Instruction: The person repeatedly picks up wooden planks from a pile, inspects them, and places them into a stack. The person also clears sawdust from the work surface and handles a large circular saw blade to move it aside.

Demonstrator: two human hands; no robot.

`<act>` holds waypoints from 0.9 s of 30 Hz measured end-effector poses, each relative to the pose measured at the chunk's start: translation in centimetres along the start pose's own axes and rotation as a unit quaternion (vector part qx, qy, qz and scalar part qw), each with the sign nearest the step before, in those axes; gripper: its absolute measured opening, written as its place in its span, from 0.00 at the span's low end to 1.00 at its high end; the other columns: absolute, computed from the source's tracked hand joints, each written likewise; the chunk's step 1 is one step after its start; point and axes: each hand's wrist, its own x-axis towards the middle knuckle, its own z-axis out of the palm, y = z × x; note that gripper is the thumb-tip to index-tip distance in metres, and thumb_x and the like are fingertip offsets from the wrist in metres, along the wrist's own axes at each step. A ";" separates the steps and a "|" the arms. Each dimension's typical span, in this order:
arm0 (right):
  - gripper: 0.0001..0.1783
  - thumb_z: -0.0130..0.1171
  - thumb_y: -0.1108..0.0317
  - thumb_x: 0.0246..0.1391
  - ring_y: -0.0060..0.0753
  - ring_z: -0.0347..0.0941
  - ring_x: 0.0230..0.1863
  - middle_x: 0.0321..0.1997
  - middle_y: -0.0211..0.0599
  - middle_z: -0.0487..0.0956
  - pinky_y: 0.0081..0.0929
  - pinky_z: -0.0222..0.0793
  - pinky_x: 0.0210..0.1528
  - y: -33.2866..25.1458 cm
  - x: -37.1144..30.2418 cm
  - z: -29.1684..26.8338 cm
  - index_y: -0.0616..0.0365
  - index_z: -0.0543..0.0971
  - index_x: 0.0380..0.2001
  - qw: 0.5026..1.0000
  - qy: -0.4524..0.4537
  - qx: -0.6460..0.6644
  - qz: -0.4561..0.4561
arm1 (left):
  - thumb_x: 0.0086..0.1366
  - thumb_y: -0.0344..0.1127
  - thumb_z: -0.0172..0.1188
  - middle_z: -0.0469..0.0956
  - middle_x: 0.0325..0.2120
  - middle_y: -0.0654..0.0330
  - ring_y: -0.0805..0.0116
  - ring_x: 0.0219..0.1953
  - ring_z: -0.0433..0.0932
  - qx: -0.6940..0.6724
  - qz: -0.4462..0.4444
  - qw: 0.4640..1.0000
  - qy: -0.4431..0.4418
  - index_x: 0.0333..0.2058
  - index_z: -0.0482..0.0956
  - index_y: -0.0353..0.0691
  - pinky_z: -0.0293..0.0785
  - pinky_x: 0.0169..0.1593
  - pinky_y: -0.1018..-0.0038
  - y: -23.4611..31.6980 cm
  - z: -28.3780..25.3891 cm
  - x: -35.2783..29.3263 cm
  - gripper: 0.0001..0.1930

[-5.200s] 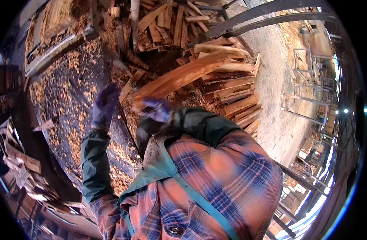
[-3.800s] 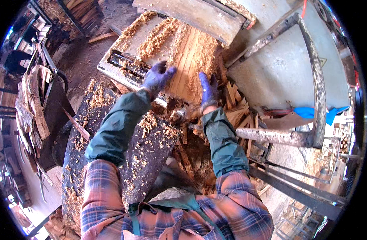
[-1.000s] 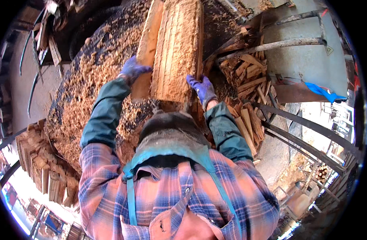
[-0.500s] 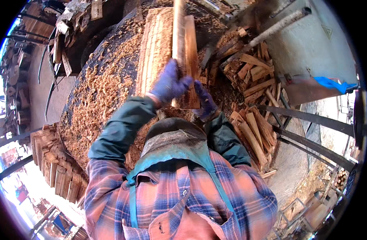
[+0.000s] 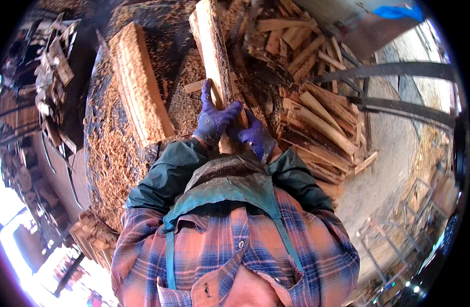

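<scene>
A pale, dusty floor (image 5: 386, 169) extends beyond the right edge of the dark, sawdust-covered table (image 5: 167, 48); bright white daylight (image 5: 9, 243) shines beyond its near left corner.

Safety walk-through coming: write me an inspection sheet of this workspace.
Surface: dark worktop, strewn with wood shavings.
Things: thick timber on the worktop; pale plank to its right.
Clutter: stacked split wood at right, heaped scraps at left.
Grips: gloved left grip closed on the plank's near end; right grip at its right edge, closure unclear.
Cables: nothing clearly seen.
Surroundings: dark rails, pale floor and blue material at right.
</scene>
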 end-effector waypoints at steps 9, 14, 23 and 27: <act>0.26 0.60 0.72 0.55 0.31 0.72 0.50 0.51 0.38 0.75 0.30 0.69 0.53 6.7 -10.5 -1.6 0.62 0.68 0.56 0.959 0.273 -0.044 -0.056 | 0.57 0.28 0.66 0.75 0.46 0.50 0.62 0.37 0.79 0.043 -0.175 0.967 -0.181 0.62 0.58 0.39 0.80 0.41 0.68 -8.2 4.2 1.4 0.36; 0.19 0.59 0.71 0.57 0.34 0.75 0.44 0.44 0.38 0.78 0.34 0.73 0.47 10.7 -15.4 -1.4 0.62 0.71 0.51 0.808 0.486 0.324 -0.083 | 0.60 0.33 0.64 0.72 0.53 0.51 0.62 0.49 0.76 0.279 -0.095 0.908 -0.296 0.63 0.62 0.42 0.76 0.50 0.64 -10.8 5.3 -0.9 0.34; 0.23 0.55 0.53 0.60 0.41 0.72 0.53 0.50 0.47 0.75 0.44 0.69 0.53 23.7 -19.8 -14.3 0.57 0.71 0.51 0.750 0.197 0.584 -0.241 | 0.68 0.36 0.53 0.72 0.54 0.56 0.65 0.57 0.68 0.306 -0.012 0.876 -0.373 0.60 0.68 0.43 0.62 0.59 0.73 -9.1 10.3 1.8 0.22; 0.25 0.51 0.53 0.62 0.37 0.70 0.54 0.54 0.40 0.73 0.37 0.66 0.57 16.0 -11.1 -5.5 0.56 0.68 0.57 0.892 0.254 0.355 -0.118 | 0.68 0.36 0.52 0.71 0.55 0.55 0.64 0.58 0.67 0.259 -0.009 0.905 -0.338 0.59 0.69 0.43 0.61 0.60 0.72 -11.3 10.3 2.1 0.20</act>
